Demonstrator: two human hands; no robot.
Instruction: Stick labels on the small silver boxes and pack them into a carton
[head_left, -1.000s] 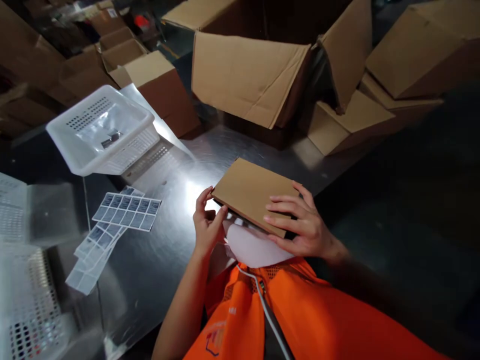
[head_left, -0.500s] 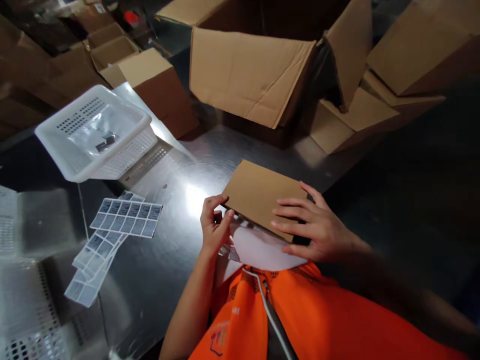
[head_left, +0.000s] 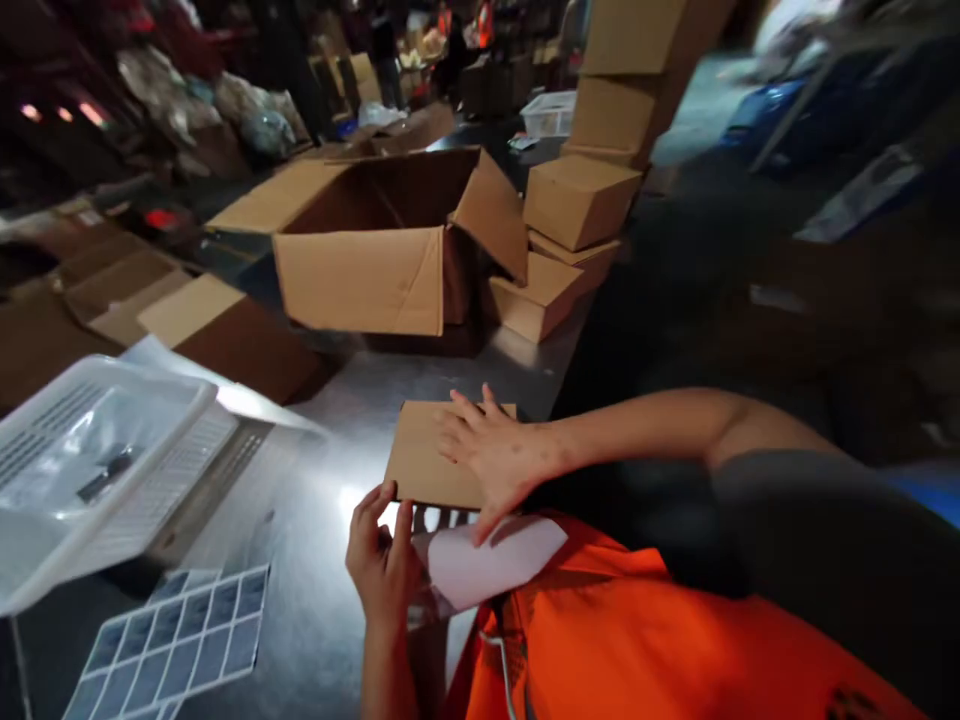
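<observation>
A small brown cardboard box (head_left: 420, 455) lies flat on the metal table near my body. My left hand (head_left: 381, 545) is at its near left corner, thumb and forefinger curled against the edge. Across the lid my right hand (head_left: 495, 455) presses with fingers spread, its thumb hanging over the near side towards a white sheet of paper (head_left: 487, 565). That sheet sticks out in front of the box, over the orange vest (head_left: 637, 640). To the left lie sheets of dark labels (head_left: 176, 640).
A white plastic basket (head_left: 180, 455) with a clear bag inside stands at left. Beyond the small box is a large open carton (head_left: 360, 280), with stacked boxes (head_left: 581, 200) to its right. The metal table (head_left: 307, 520) ends along its right side. People appear far back.
The view has tilted up and turned right. My right hand has slid from the box's right edge onto the middle of its lid, fingers spreading. The left hand stays at the corner.
</observation>
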